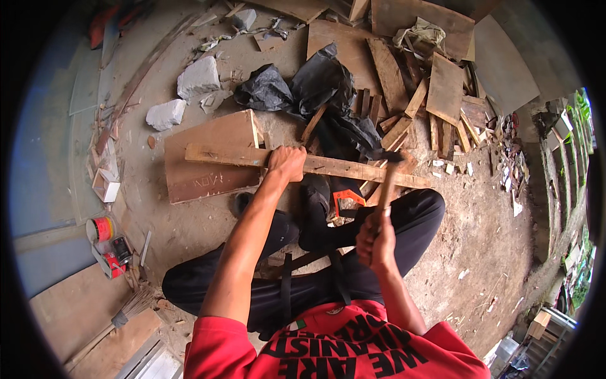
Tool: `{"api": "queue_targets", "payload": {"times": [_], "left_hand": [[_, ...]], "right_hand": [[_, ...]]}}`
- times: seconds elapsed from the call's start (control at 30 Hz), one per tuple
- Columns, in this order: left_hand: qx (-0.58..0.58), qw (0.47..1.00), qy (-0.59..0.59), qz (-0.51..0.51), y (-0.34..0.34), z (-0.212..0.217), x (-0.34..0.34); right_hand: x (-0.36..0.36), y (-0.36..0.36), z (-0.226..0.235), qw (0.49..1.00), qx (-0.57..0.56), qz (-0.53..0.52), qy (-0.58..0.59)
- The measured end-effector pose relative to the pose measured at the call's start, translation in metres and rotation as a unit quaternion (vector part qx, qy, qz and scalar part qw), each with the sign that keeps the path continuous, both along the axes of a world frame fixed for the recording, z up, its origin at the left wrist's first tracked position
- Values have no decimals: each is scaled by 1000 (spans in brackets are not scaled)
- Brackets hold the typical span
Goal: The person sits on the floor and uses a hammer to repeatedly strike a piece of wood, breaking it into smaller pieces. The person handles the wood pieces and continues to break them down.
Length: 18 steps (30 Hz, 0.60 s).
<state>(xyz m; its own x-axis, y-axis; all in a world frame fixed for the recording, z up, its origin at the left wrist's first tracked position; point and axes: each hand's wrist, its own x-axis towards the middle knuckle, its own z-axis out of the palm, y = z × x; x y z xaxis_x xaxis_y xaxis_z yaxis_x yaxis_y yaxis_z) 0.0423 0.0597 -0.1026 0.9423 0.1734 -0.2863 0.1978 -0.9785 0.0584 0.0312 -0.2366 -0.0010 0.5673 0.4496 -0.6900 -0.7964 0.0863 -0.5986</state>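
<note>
My left hand (288,164) is closed around a long, narrow wooden plank (221,155), which lies crosswise in front of my bent legs. In my right hand (377,243) is the wooden handle of a hammer (387,189), held upright near the plank's right part. The hammer's head is slightly blurred and overlaps the plank in view; whether they touch I cannot tell. Small dark marks dot the plank's face. Under its left end rests a brown wooden panel (208,180). An orange handle (347,201) shows between my legs, below the plank.
Black plastic sheeting (322,79) lies beyond the plank. A heap of boards and offcuts (445,88) fills the far right. White broken blocks (198,78) sit at the far left. Cans (101,229) and a bristle brush (134,302) are on my left. Debris litters the concrete floor (467,252).
</note>
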Motion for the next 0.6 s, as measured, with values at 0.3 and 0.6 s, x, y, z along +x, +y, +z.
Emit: {"api": "queue_targets", "payload": {"times": [0.3,0.6], "left_hand": [[-11,1000,24,-11,-1,-1,8],[-12,1000,-6,0,4,-2,1]], "right_hand": [[-45,19,-59,991,-29,130,24],[16,42,20,995,4,-98,-21]]}}
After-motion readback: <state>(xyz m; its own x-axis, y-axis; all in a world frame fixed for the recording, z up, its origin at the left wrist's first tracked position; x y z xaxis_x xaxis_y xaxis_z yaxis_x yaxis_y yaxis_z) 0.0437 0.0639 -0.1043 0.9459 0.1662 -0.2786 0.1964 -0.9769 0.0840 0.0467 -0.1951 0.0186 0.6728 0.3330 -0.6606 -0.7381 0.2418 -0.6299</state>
